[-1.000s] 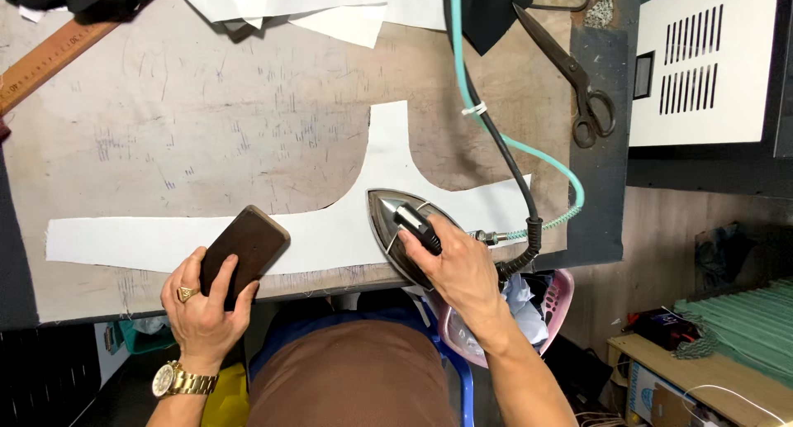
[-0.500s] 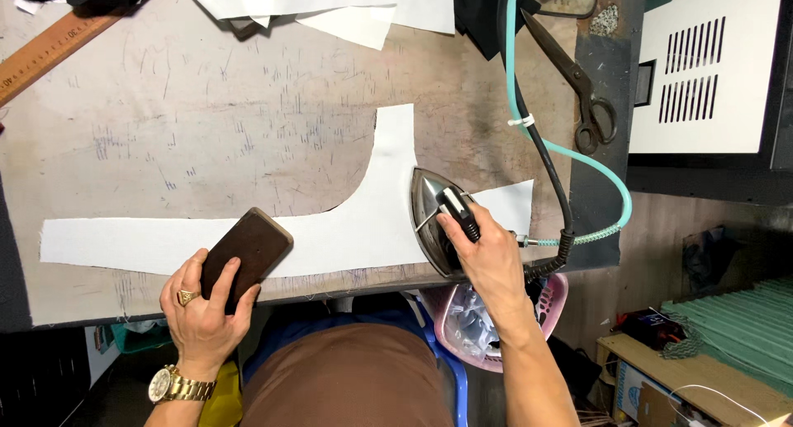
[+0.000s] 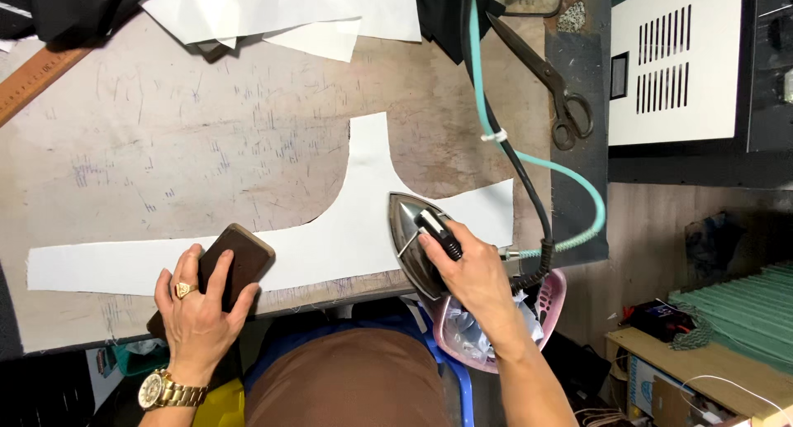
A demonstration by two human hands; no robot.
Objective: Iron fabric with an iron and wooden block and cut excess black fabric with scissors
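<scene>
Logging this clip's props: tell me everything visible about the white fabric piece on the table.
The white fabric piece is a flat, thin cut shape, cloth or interfacing by its look: a long strip along the table's near edge, with a curved branch rising from its middle. It lies smooth on the worn, pen-marked surface. The left hand presses a dark brown block onto it; the right hand holds an iron on its right part.

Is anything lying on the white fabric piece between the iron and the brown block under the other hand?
Nothing visible does. The white fabric piece lies bare between the iron, gripped by the right hand, and the brown block pressed down by the left hand.
</scene>
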